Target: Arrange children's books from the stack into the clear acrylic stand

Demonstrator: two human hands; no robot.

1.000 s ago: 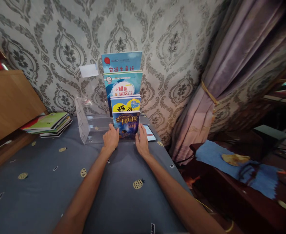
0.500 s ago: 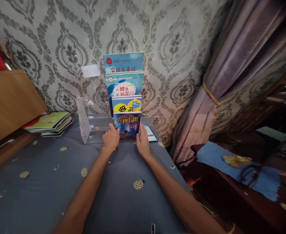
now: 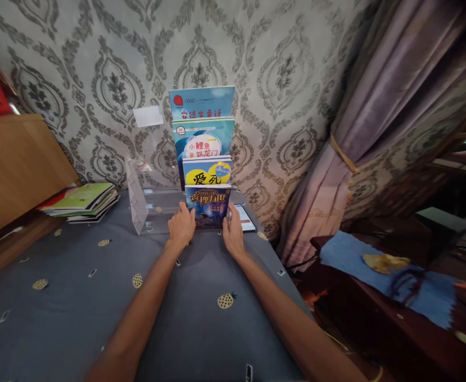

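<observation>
A dark blue book [image 3: 208, 207] with gold lettering stands at the front of a clear stepped rack [image 3: 137, 204]. My left hand [image 3: 181, 224] grips its left edge, fingers curled and partly hidden. On its right edge, my right hand [image 3: 233, 229] closes with thumb in front and fingers along the side. Behind it, rising in tiers, are a yellow-and-blue book [image 3: 204, 172], a teal book [image 3: 203, 139] and a light blue book [image 3: 201, 101]. The rack's left half holds no books.
A pile of thin books [image 3: 79, 201] lies at the left by a wooden cabinet [image 3: 22, 164]. A phone [image 3: 245, 218] rests beside my right hand. The grey tablecloth [image 3: 157, 318] covers the table. A tied curtain [image 3: 332, 159] hangs at its right, near a blue cloth [image 3: 352, 254].
The front book's top edge has dipped very slightly and its cover looks darker. Both hands keep nearly the same place on its sides.
</observation>
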